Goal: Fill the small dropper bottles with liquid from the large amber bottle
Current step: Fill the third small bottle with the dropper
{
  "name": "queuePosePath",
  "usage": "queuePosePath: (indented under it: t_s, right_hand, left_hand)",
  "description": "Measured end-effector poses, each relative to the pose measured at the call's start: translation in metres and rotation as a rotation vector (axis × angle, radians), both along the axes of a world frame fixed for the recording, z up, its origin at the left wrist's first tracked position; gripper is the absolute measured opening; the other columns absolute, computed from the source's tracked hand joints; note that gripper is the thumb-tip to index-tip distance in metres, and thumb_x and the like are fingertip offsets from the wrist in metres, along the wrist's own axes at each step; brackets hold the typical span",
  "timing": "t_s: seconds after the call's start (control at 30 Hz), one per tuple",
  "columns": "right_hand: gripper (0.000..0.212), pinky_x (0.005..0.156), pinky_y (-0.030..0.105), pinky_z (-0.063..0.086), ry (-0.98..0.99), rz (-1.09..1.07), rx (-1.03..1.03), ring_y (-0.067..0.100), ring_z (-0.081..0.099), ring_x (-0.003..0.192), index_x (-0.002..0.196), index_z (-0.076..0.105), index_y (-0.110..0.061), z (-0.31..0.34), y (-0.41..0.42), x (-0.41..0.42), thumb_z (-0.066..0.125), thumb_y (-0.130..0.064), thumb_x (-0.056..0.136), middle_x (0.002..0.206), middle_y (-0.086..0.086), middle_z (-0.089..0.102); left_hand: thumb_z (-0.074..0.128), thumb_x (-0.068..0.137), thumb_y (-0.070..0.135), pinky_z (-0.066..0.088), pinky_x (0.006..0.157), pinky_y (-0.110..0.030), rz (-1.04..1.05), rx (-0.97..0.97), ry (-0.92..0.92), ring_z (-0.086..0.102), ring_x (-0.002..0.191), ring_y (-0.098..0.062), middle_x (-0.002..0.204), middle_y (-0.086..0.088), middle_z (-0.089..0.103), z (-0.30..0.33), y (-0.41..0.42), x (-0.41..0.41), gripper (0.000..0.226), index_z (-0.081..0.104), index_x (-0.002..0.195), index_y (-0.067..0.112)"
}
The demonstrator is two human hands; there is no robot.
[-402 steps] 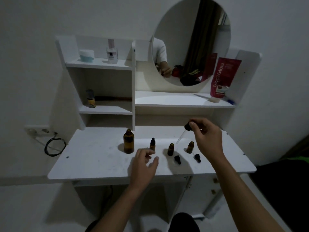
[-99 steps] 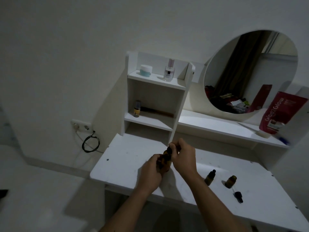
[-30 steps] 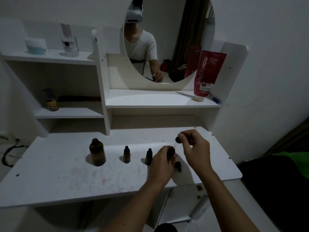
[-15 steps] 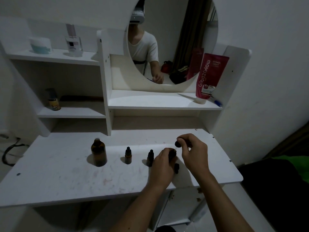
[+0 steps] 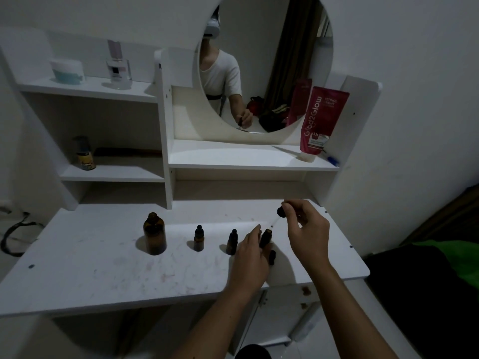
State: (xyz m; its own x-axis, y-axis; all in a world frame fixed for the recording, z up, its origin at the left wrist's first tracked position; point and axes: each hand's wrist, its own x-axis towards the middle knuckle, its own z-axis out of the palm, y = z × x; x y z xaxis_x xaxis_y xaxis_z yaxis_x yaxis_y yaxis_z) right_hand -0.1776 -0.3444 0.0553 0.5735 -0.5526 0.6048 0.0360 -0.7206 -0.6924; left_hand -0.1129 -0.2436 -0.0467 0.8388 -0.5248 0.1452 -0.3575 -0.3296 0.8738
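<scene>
The large amber bottle (image 5: 154, 233) stands uncapped on the white desk (image 5: 103, 270), left of centre. Two small capped dropper bottles (image 5: 198, 238) (image 5: 232, 242) stand in a row to its right. My left hand (image 5: 250, 257) grips a third small bottle (image 5: 266, 237), open at the top and tilted right. My right hand (image 5: 305, 229) pinches a black dropper bulb (image 5: 281, 211) above and right of that bottle, its thin glass tube slanting down toward the bottle's mouth. A loose black cap (image 5: 272, 257) lies on the desk beside my left hand.
Behind the desk rise white shelves with a jar (image 5: 68, 71), a clear perfume bottle (image 5: 118, 66) and a small yellow-labelled bottle (image 5: 84, 153). A round mirror (image 5: 264, 63) and a red tube (image 5: 320, 120) stand at the back right. The desk's right edge lies close to my right wrist.
My right hand has lifted the dropper up and to the right, away from the small bottle. My left hand has stayed on that bottle, now tilted. The view has shifted slightly.
</scene>
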Motion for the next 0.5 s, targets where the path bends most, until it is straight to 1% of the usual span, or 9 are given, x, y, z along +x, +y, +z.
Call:
queuePosePath:
  t_s: [0.1,0.2,0.27,0.33,0.37,0.43,0.5]
  right_hand:
    - [0.012,0.083,0.013,0.055,-0.046,0.000,-0.007,0.002,0.073,0.091,0.109,0.074,-0.013,0.012,0.004,-0.004,0.066,-0.012,0.100,0.093,-0.007,0.075]
    - [0.012,0.083,0.014,0.056,-0.092,0.002,-0.025,0.003,0.073,0.091,0.110,0.074,-0.012,0.021,0.013,-0.007,0.067,-0.013,0.100,0.094,-0.006,0.075]
    - [0.013,0.084,0.013,0.055,-0.115,0.018,-0.035,0.003,0.073,0.093,0.111,0.073,-0.013,0.026,0.022,-0.007,0.067,-0.013,0.100,0.095,-0.005,0.075]
    - [0.013,0.084,0.012,0.054,-0.127,0.047,-0.035,0.001,0.072,0.093,0.111,0.073,-0.013,0.029,0.035,-0.005,0.067,-0.013,0.100,0.095,-0.007,0.075]
    - [0.013,0.084,0.013,0.054,-0.130,0.064,-0.033,0.001,0.072,0.093,0.111,0.073,-0.012,0.031,0.042,-0.003,0.067,-0.013,0.100,0.096,-0.007,0.074]
    - [0.013,0.085,0.016,0.056,-0.134,0.097,-0.039,0.001,0.072,0.093,0.111,0.074,-0.009,0.034,0.058,0.004,0.067,-0.013,0.100,0.096,-0.007,0.074]
    - [0.013,0.085,0.013,0.055,-0.134,0.142,-0.045,-0.005,0.070,0.093,0.111,0.073,-0.010,0.038,0.075,0.015,0.066,-0.013,0.101,0.096,-0.012,0.071]
  left_hand:
    - [0.043,0.109,0.035,0.042,0.113,-0.032,0.002,-0.010,0.018,0.046,0.141,-0.012,0.154,0.006,0.049,0.003,0.014,-0.009,0.049,0.036,0.156,0.026]
    - [0.040,0.110,0.031,0.044,0.114,-0.035,0.003,-0.025,0.023,0.045,0.143,-0.014,0.156,0.005,0.047,0.001,0.030,-0.014,0.047,0.035,0.156,0.027]
    - [0.037,0.111,0.033,0.044,0.112,-0.035,-0.002,-0.035,0.042,0.047,0.141,-0.015,0.155,0.006,0.048,0.004,0.044,-0.018,0.046,0.034,0.156,0.029]
    - [0.036,0.110,0.040,0.046,0.110,-0.035,-0.017,-0.050,0.078,0.050,0.134,-0.011,0.151,0.006,0.050,0.008,0.063,-0.020,0.046,0.034,0.155,0.032]
    - [0.037,0.110,0.042,0.048,0.108,-0.035,-0.035,-0.055,0.087,0.051,0.129,-0.006,0.148,0.008,0.052,0.010,0.075,-0.021,0.045,0.037,0.154,0.033]
    - [0.044,0.108,0.041,0.052,0.103,-0.030,-0.070,-0.065,0.066,0.054,0.116,0.007,0.137,0.014,0.059,0.015,0.101,-0.019,0.039,0.045,0.147,0.037]
    - [0.049,0.107,0.038,0.056,0.093,-0.023,-0.058,-0.077,0.038,0.059,0.105,0.012,0.127,0.018,0.065,0.019,0.130,-0.010,0.033,0.052,0.140,0.039]
